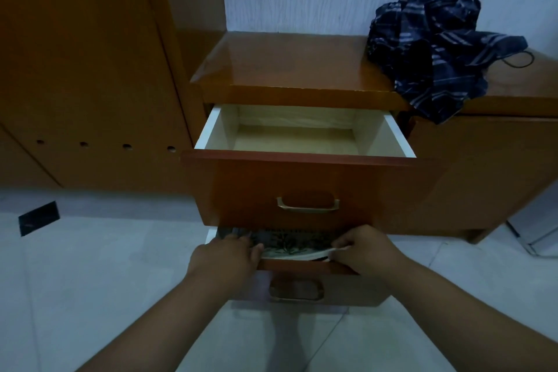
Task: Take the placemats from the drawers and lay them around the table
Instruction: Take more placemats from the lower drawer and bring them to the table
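A wooden drawer unit stands before me with two drawers pulled out. The upper drawer (305,181) is open and shows a bare pale inside. Beneath it, the lower drawer (305,266) holds a stack of patterned placemats (290,243), dark with a leaf print. My left hand (226,257) rests on the stack's left edge with its fingers curled over it. My right hand (362,251) pinches the pale right edge of the top placemats and lifts it slightly. The upper drawer's front hides most of the stack.
A crumpled dark striped cloth (437,48) lies on the cabinet top (287,66) at the right. A tall wooden wardrobe (84,69) stands to the left. The floor is pale tile (105,281), with a dark rectangular object (39,217) lying at the left.
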`<action>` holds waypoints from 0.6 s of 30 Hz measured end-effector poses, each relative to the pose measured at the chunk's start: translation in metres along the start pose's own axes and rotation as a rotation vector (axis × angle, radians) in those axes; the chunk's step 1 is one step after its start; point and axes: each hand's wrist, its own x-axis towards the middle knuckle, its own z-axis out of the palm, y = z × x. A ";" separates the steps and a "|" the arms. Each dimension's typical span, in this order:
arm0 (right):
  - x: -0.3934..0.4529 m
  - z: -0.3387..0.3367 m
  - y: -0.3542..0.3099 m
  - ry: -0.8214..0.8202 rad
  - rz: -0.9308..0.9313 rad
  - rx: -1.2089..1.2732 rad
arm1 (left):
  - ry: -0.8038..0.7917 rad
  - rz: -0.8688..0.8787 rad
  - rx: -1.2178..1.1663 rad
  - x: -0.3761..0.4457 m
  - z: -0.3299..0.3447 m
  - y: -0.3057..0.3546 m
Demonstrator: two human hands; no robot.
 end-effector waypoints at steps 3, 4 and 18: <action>-0.017 -0.003 0.002 0.106 -0.094 0.033 | 0.068 0.052 -0.010 -0.008 0.003 -0.002; -0.021 -0.002 0.003 0.125 -0.115 0.053 | 0.096 0.072 -0.020 -0.011 0.002 -0.002; -0.073 -0.016 -0.007 0.412 -0.204 0.113 | 0.276 -0.001 0.151 -0.037 -0.026 0.004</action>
